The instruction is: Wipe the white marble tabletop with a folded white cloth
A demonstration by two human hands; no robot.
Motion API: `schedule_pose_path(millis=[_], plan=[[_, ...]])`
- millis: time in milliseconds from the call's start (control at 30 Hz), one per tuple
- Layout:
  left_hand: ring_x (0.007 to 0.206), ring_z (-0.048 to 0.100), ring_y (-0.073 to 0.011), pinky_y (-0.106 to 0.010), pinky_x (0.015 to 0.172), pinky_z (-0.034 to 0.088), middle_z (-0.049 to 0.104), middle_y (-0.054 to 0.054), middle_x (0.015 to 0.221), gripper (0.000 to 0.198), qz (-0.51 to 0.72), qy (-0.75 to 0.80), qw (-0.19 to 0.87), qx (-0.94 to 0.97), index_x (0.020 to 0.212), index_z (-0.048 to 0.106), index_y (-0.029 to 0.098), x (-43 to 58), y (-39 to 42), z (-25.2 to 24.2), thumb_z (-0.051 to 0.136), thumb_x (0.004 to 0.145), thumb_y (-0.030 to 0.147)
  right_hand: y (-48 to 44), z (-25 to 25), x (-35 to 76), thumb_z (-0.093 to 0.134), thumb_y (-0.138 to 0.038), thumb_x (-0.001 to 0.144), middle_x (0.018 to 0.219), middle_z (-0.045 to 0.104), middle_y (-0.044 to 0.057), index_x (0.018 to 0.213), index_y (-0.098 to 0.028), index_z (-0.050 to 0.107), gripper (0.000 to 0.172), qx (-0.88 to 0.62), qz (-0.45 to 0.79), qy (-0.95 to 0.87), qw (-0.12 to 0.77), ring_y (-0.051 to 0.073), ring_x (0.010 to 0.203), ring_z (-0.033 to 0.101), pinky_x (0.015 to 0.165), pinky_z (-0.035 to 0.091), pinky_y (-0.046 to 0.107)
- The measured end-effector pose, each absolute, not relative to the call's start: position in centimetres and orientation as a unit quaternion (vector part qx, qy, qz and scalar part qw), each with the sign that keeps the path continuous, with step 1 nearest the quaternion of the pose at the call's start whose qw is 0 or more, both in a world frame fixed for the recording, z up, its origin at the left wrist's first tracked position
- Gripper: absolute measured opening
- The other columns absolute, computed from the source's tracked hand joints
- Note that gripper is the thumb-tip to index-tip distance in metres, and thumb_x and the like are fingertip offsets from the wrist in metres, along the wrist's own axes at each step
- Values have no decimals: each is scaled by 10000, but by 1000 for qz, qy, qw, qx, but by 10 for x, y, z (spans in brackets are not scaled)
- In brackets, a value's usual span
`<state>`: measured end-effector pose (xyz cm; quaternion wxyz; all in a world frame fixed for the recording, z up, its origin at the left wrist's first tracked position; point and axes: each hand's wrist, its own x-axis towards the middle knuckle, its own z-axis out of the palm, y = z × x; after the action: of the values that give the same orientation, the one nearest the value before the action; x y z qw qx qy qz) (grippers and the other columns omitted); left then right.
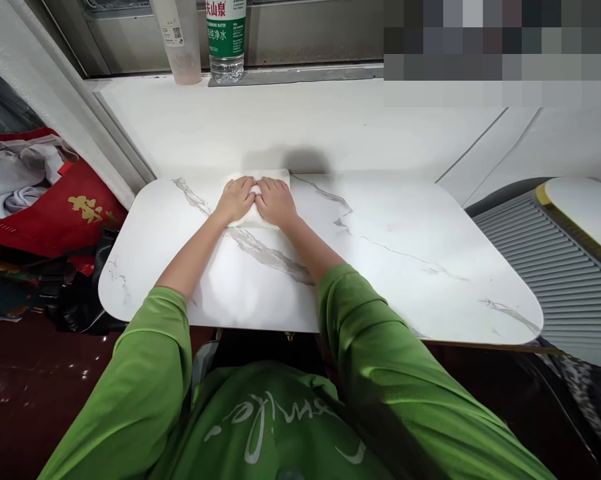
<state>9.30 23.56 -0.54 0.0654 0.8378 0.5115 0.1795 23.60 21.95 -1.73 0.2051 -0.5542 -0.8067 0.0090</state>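
A folded white cloth point(253, 219) lies on the white marble-patterned table point(395, 287), close to its back edge by the wall. My left hand point(236, 199) presses on the left part of the cloth, its fingers bent over it and pointing toward the wall. Beside it, my right hand point(276, 201) holds down the right part in the same way. The two thumbs nearly meet in the middle. Part of the cloth is hidden under both palms.
On the ledge above the table stand a translucent plastic cup point(183, 57) and a water bottle point(227, 50) with a green label. A red bag point(65, 213) with white cloth in it is at the left. A grey ribbed panel point(535, 260) stands right.
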Motion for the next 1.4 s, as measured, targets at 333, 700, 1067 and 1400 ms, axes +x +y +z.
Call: schedule_pose_path(millis=[333,700,1067,1400], plan=[[1451,357,-239,-463,1223,208,459,-131,1521,441,149,544,48,824,1370,486,137,76,158,0,296,978,213,161,-15,222,300,-206,952,1456,505,190,1352,-46,511,480,-514,0,-836,192,295,1338,437,1148,250,456],[1452,363,-270,-523,1223,225,470,-145,1510,440,153,592,15,791,1352,463,149,15,32,6,261,975,251,63,-6,166,340,-253,959,1464,483,234,1366,0,492,502,-407,34,-889,206,339,1372,411,1171,254,522],[1404,424,-268,-520,1202,268,532,-125,1447,410,171,607,9,776,1298,483,192,-27,15,6,291,945,269,54,-4,128,415,-251,937,1414,526,222,1290,-26,560,443,-372,72,-895,236,331,1331,435,1166,265,511],[1326,482,-263,-468,1164,322,565,-116,1398,433,172,598,15,783,1267,522,185,-49,140,6,320,885,213,159,-6,92,364,-174,943,1296,595,205,1220,-52,584,374,-450,56,-859,236,324,1214,496,1091,291,467]])
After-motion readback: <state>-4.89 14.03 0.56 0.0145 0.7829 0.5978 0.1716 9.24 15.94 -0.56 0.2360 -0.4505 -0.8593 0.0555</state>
